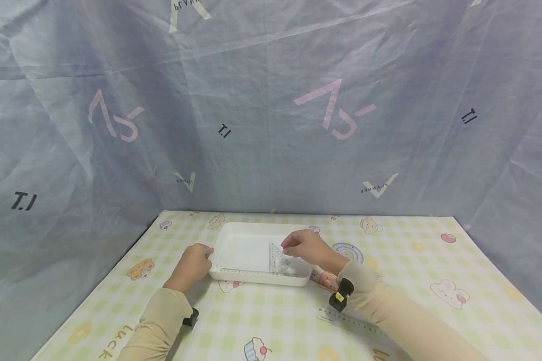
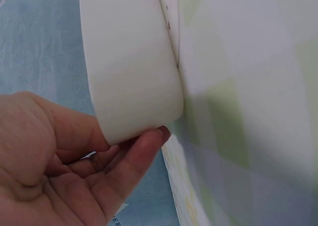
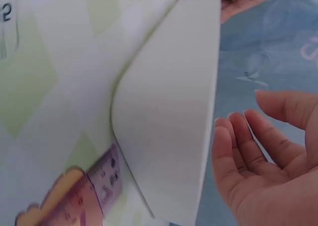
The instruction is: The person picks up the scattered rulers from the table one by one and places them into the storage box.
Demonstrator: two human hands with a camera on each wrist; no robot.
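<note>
A white plastic tray stands on the table. My left hand grips its left end; the left wrist view has the thumb and fingers pinching the tray wall at a corner. Inside the tray lie a clear ruler, along the near side, and a clear set square toward the right. Over the tray's right part hovers my right hand. The right wrist view shows its fingers loosely bent, the thumb apart from them and nothing between.
A round clear protractor lies right of the tray, behind my right forearm. Nearer me, another clear ruler lies partly under that arm. A purple-tinted ruled piece sits beside the tray's corner. A grey-blue curtain hangs behind the checked tablecloth.
</note>
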